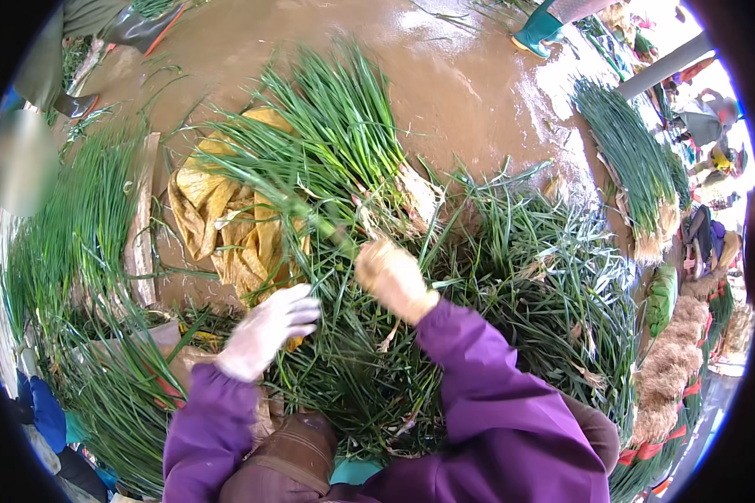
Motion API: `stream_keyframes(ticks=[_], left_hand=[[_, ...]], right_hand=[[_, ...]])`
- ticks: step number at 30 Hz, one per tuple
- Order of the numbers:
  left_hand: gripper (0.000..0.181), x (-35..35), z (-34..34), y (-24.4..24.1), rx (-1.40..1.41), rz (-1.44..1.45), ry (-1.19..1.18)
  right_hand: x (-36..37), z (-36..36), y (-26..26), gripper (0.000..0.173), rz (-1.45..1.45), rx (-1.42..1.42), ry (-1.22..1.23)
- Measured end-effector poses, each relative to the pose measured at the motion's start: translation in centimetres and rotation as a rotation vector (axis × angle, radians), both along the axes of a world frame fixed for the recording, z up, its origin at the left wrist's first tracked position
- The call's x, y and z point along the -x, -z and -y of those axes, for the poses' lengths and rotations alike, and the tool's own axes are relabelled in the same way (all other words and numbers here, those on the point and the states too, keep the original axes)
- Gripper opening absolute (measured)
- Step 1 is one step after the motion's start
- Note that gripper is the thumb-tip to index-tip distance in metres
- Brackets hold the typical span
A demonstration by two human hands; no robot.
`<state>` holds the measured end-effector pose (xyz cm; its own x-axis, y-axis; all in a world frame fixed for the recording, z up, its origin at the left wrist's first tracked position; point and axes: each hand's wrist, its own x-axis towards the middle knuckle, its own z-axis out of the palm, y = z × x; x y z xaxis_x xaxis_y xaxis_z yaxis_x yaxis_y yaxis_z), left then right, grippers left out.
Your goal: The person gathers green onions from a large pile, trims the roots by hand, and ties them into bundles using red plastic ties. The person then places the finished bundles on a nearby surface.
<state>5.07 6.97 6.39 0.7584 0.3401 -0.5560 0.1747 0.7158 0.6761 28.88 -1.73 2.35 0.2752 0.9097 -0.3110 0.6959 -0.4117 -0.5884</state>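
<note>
My right hand (pixel 387 273), in a light glove and blurred, is closed around the root end of a few green onions (pixel 318 221). Their leaves stretch up and left from the fist. My left hand (pixel 270 330), in a white glove, is empty with its fingers apart, over the left edge of a heap of loose green leaves (pixel 365 352). Beyond my right hand lies a large bunch of green onions (pixel 346 119), with pale roots at its lower right. That bunch partly covers a crumpled yellow woven cloth (pixel 204 195).
Tall green onions (pixel 94 220) stand at left beside a wooden board (pixel 141 220). More bunches (pixel 629 163) and red-tied ones with brown roots (pixel 667 371) line the right. A green bundle (pixel 662 298) lies there. A person's boots (pixel 538 31) show on wet brown ground (pixel 465 94).
</note>
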Motion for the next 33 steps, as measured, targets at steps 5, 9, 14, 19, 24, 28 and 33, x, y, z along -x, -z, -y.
stream_keyframes(ticks=[5, 9, 14, 19, 24, 28, 33], left_hand=[[0.029, -5.7, 0.8, 4.8, 0.194, 0.111, -0.457], [0.027, -4.5, -2.0, 2.1, 0.025, 0.01, -0.559], [0.027, -2.7, -1.5, 4.8, 0.308, 0.096, -0.594], [0.032, -1.7, 2.1, 4.3, 0.406, 0.096, -0.523], [0.026, -2.5, 0.7, 2.6, 0.433, 0.236, -0.656], [0.043, -1.4, 0.9, 2.8, 0.396, 0.586, -0.484], [0.034, -5.4, 2.6, 5.2, 0.25, 0.112, -0.504]], right_hand=[[-0.5, -1.4, -0.2, 0.023, -0.302, -0.443, -0.097], [-8.4, -8.7, 9.0, 0.02, 0.434, -0.321, 0.01], [-8.1, -11.8, 11.0, 0.023, 0.255, -0.047, 0.06], [-2.8, -6.6, 3.2, 0.021, -0.244, -0.125, -0.075], [-3.9, -2.7, 5.5, 0.029, -0.333, -0.405, 0.029], [-1.4, -2.9, -0.4, 0.008, -0.109, -0.301, 0.193], [6.7, -0.3, -0.7, 0.018, 0.372, -0.319, -0.267]])
